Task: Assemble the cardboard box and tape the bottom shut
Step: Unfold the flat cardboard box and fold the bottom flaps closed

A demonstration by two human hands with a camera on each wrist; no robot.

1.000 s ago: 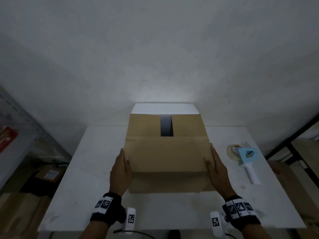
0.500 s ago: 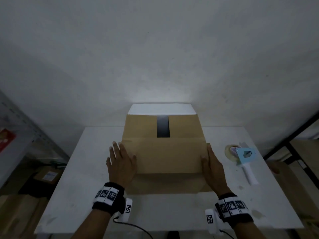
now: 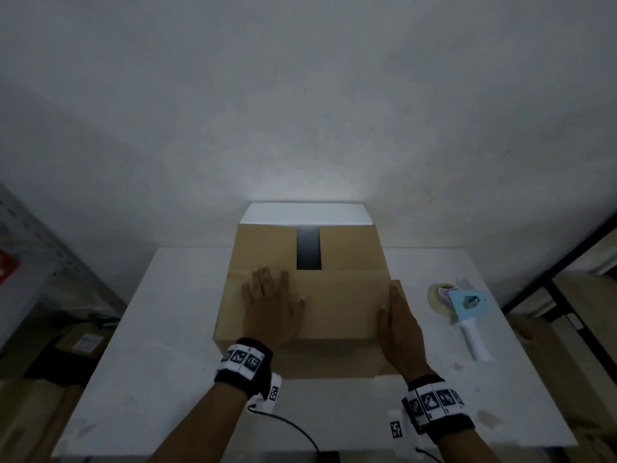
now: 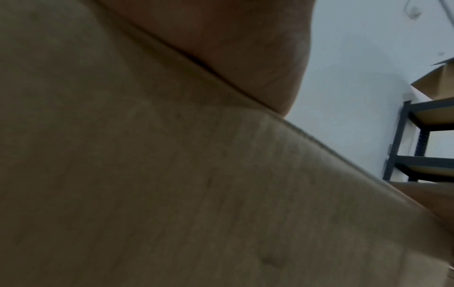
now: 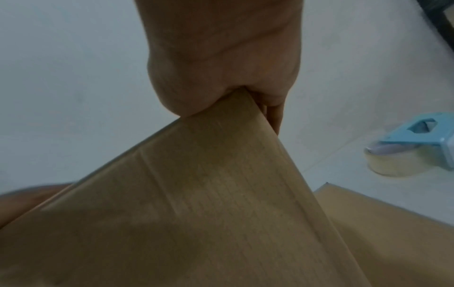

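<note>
- Left hand (image 3: 271, 307): formerly against the left edge of the cardboard box (image 3: 337, 305); now flat on top of the near flap (image 3: 340, 307), fingers spread.
- Right hand (image 3: 399, 329): shifted slightly up the flap's right edge, thumb on top, fingers beneath.
- Near flap: previously raised; now folded lower over the box opening.

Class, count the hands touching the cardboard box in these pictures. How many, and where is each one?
2. The left hand lies flat on top of the cardboard box, on its left part; the right hand holds the flap's right edge.
</note>
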